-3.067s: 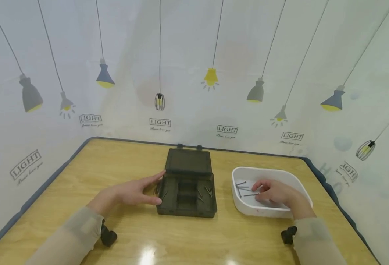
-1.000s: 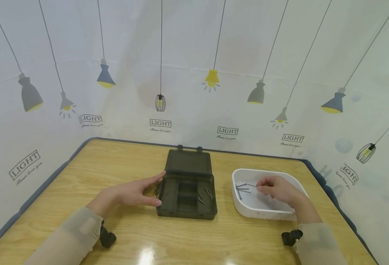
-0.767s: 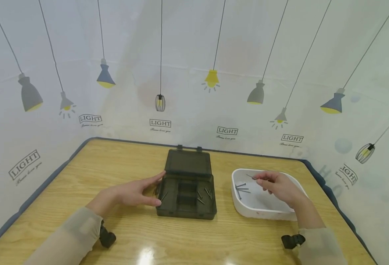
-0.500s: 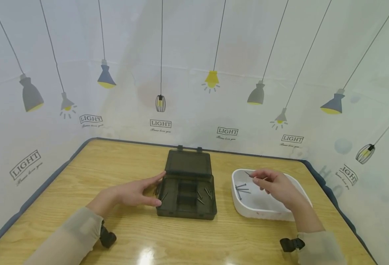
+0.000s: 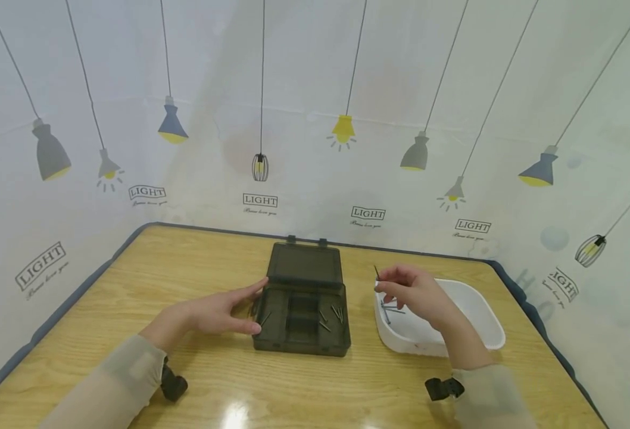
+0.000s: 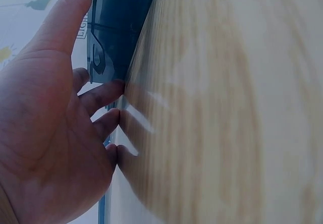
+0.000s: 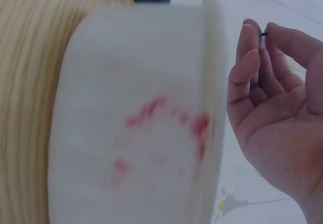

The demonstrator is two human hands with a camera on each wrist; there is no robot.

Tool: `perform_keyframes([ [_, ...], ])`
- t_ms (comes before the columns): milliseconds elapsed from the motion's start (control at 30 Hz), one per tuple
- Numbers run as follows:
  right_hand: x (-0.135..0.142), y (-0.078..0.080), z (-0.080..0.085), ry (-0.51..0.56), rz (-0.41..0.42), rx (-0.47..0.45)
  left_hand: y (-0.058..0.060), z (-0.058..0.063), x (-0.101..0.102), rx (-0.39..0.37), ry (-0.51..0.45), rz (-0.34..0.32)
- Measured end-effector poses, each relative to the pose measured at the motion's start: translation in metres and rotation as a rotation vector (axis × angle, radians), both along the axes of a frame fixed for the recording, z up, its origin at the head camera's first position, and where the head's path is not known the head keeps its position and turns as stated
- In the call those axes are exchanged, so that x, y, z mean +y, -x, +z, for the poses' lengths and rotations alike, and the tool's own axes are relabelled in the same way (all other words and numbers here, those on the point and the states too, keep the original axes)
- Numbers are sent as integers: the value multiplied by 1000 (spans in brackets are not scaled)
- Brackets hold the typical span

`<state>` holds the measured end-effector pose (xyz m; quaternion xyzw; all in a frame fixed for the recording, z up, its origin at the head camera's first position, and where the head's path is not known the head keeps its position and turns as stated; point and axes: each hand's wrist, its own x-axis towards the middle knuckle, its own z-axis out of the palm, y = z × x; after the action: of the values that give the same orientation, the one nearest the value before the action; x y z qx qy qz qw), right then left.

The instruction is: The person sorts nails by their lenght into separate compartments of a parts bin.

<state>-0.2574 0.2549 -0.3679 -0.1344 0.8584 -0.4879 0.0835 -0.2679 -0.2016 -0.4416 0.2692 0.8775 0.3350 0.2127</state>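
Observation:
My right hand [image 5: 414,292] pinches a thin dark nail [image 5: 376,273] between thumb and fingertips, over the left end of a white tray [image 5: 473,307]. Only the nail's small end [image 7: 263,34] peeks from the fingertips in the right wrist view. Several grey nails [image 5: 394,310] lie in the tray's left end, partly behind the hand. A dark translucent compartment box [image 5: 301,344] sits left of the tray with its lid raised back. Several nails [image 5: 339,313] rest in its right compartment and at least one in its left. My left hand [image 5: 218,313], thumb and fingers spread, touches the box's left side.
All of this stands on a wood-grain table [image 5: 208,381] with a dark blue edge. Behind it hangs a pale cloth [image 5: 304,71] printed with lamps. Red marks [image 7: 151,110] show on the tray's outer wall.
My right hand has picked a nail out of the tray, raised it and carried it left to the tray's left rim, the nail now tipped upward. The left hand and box have stayed put.

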Motion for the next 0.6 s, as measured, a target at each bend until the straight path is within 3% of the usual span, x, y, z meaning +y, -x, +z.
perform_keyframes([
  [300,-40,5,5,21,23,3,0,0,0,11,11,0],
  [600,-75,10,-4,49,69,-24,0,1,0,-2,9,3],
])
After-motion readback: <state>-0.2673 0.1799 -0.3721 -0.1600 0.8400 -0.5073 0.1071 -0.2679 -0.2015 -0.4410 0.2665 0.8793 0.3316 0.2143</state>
